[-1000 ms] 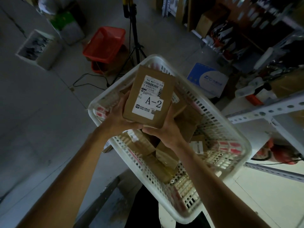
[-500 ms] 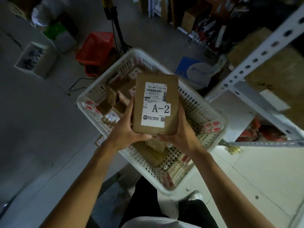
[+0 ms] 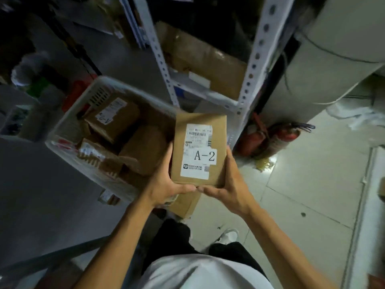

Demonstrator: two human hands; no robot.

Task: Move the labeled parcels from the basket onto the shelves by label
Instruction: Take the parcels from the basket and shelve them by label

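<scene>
1. Step in hand: carrying one parcel (image 3: 199, 150), lifted clear of the basket (image 3: 68, 130), toward the shelves (image 3: 251, 65). Its white sticker reads "A-2", face up toward the camera.
2. The left hand (image 3: 164, 184) grips the parcel's left and lower edge, thumb along the bottom; the right hand (image 3: 226, 187) grips the right and lower edge the same way. Fingers of both are curled round the box, so it sits held between the palms, above the basket's near right corner.
3. The basket lies to the left, with several more brown parcels inside; one shows a blurred label I cannot read for sure.
4. The shelf uprights stand just ahead, with a large brown carton (image 3: 205, 65) on a lower level. No shelf markings are legible here, so which level is A-2 cannot be told.
5. Next move, as I judge it: find the shelf spot matching "A-2", raise the parcel to that level, and slide it in flat without catching the perforated uprights.
</scene>
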